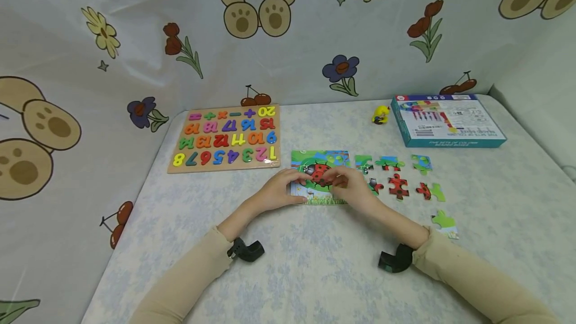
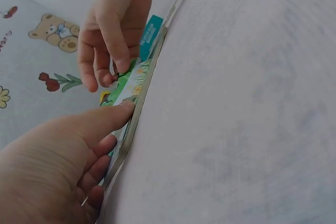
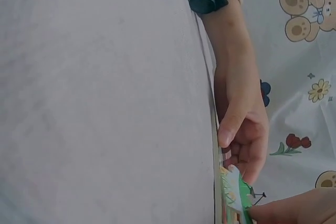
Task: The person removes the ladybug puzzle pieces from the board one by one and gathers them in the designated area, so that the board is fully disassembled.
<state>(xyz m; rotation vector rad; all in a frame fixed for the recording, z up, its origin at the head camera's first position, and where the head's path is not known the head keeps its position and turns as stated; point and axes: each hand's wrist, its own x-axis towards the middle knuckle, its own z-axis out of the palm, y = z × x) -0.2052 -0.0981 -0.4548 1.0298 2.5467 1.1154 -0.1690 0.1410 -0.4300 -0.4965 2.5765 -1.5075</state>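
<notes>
A ladybug puzzle board [image 1: 324, 156] lies on the table between both hands. My left hand [image 1: 281, 190] rests at its left side, thumb near the front edge and fingers reaching over the picture. In the left wrist view, that thumb and the bent fingers touch the board's edge. My right hand [image 1: 353, 189] is over the board's right side. It pinches a green and white puzzle piece [image 3: 235, 195] with grass printed on it, tilted up from the board in the right wrist view. The head view hides this piece behind the fingers.
Several loose puzzle pieces [image 1: 398, 187] lie right of the board, one of them [image 1: 444, 221] near the right forearm. A wooden number board [image 1: 225, 139] sits at the back left. Behind the pieces are a small yellow duck toy [image 1: 380, 114] and a teal box [image 1: 450, 121].
</notes>
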